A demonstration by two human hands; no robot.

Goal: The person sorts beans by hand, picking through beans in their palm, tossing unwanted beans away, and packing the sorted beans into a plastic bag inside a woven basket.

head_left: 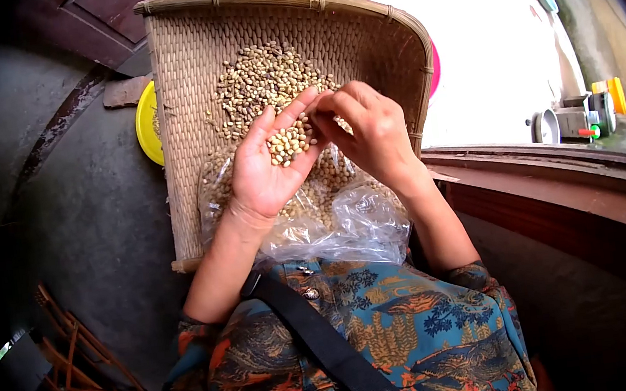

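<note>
My left hand (pixel 268 173) is palm up and cupped, with a small heap of pale beans (pixel 289 144) lying in it. Over its fingertips, my right hand (pixel 367 127) has its fingers pinched together; what they hold, if anything, is hidden. Both hands are above a woven basket tray (pixel 184 79) with a bamboo rim. A loose pile of mixed light and dark beans (pixel 261 81) lies in the tray beyond my hands. Nearer my body, a clear plastic bag (pixel 362 217) with more pale beans rests on the tray, partly under my hands.
A yellow basin (pixel 147 125) stands left of the tray, beside a brick (pixel 125 92). Part of a pink object (pixel 435 72) shows at the right. A wooden sill (pixel 559 187) runs along the right, and a wooden frame (pixel 77 361) stands at lower left.
</note>
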